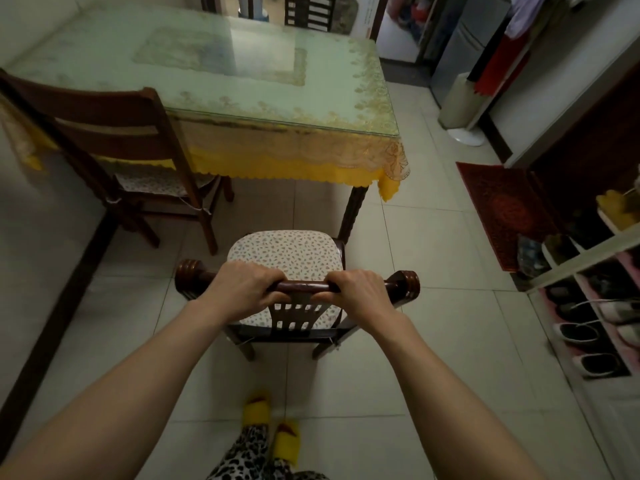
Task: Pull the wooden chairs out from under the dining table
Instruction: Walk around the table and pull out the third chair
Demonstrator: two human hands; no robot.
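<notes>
A dark wooden chair [405,284] with a speckled seat cushion stands on the tiled floor, fully clear of the dining table [214,64], just in front of the table's right front leg. My left hand [242,289] and my right hand [360,292] both grip its top rail, side by side. A second wooden chair [114,123] stands at the table's left front, its seat partly under the yellow-fringed tablecloth. The back of a third chair [308,12] shows at the table's far side.
A wall runs along the left. On the right are a red doormat [498,209], a shoe rack [588,306] with several shoes and a white fan base [464,133]. My feet in yellow slippers [273,427] are right behind the chair.
</notes>
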